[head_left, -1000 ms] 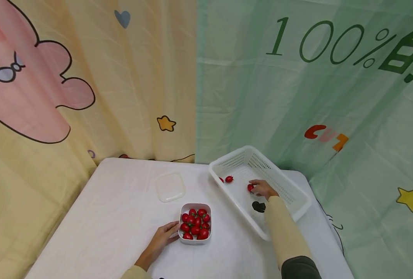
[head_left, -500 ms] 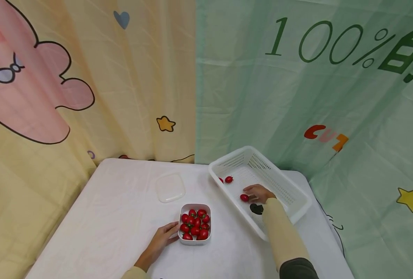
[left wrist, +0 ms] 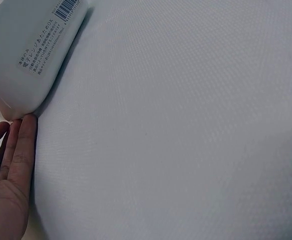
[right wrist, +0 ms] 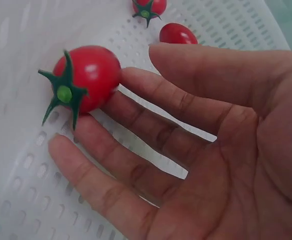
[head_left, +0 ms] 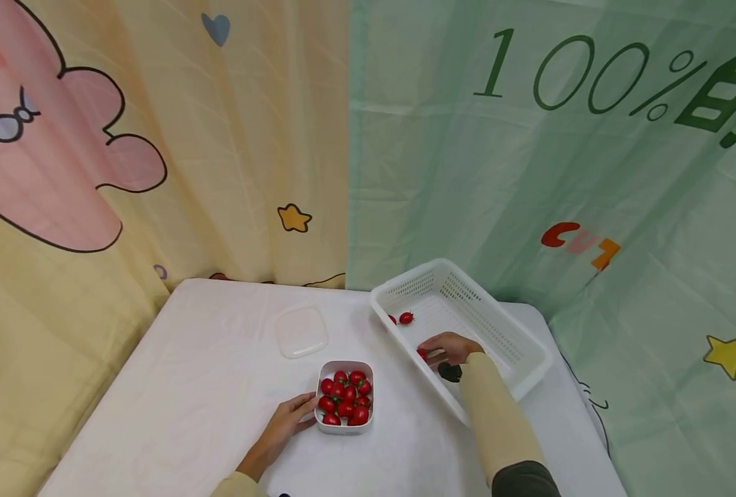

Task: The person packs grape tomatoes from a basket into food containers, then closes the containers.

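Note:
Inside the white perforated basket (head_left: 517,345), my right hand (head_left: 451,346) is beside a cherry tomato (right wrist: 88,77) with a green calyx. Its fingertips touch the tomato from behind and below in the right wrist view, with the thumb apart from it. My left hand (head_left: 287,421) rests at the left side of a small white container (head_left: 345,429) filled with several cherry tomatoes (head_left: 345,407). The left wrist view has straight fingers (left wrist: 23,150) touching the corner of that container, which bears a printed label.
Two more cherry tomatoes (right wrist: 178,34) lie at the far left end of the basket. A translucent lid (head_left: 302,332) lies flat on the white table (head_left: 175,386) behind the container. A dark item (head_left: 449,373) shows under the right wrist. Printed curtains (head_left: 250,138) hang behind.
My right hand has moved left and nearer inside the basket, and the cherry tomato has shifted with it to the near side wall. My left hand stays at the container.

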`<state>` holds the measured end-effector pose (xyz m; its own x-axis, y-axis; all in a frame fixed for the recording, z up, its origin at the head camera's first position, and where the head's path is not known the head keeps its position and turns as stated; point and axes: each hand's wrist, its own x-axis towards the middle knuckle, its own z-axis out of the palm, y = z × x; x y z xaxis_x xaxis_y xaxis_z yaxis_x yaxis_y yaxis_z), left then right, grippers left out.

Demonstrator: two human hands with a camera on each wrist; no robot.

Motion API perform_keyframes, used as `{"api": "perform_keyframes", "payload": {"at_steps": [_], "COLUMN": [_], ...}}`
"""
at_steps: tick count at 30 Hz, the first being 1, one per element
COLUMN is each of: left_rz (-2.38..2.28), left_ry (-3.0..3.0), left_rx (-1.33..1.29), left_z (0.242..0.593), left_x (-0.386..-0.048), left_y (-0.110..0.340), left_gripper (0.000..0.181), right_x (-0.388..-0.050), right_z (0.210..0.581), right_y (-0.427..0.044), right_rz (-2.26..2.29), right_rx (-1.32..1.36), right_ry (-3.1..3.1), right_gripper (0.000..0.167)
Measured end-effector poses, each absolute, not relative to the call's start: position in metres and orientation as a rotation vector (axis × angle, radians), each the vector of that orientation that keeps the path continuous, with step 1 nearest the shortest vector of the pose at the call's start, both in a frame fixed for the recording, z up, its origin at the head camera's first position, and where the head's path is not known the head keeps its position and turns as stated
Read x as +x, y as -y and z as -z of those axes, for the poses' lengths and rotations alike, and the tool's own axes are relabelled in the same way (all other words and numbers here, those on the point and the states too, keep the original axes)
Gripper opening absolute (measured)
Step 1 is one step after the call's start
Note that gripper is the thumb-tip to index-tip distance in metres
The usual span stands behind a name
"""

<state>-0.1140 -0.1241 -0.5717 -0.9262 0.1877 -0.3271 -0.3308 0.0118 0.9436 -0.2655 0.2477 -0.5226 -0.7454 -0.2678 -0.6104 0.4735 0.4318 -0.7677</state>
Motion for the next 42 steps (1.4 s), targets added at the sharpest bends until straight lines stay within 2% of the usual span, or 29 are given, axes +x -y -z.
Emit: {"api": "perform_keyframes", "payload": {"at_steps": [28, 37, 42], "left_rz": [-1.955, -1.961, -1.959], "left_ry": [-1.942, -1.937, -1.941], "left_rx": [-0.136, -0.134, -0.130], "left_z": [0.572, 0.572, 0.571], "left_x": [-0.115, -0.115, -0.115], "left_y": [0.126, 0.124, 0.124], "left_gripper": [0.062, 0.060, 0.061], "right_x": [-0.269, -0.261, -0.259], "right_z": [0.517, 0.505, 0.499], "right_y": [-0.242, -0.241, -0.237], "right_rz": [1.344, 1.513, 1.525], "right_rx": [-0.127, -0.115, -0.180], "right_ry": [-1.887, -1.886, -1.933], "right_gripper": [0.029, 0.012, 0.017]}}
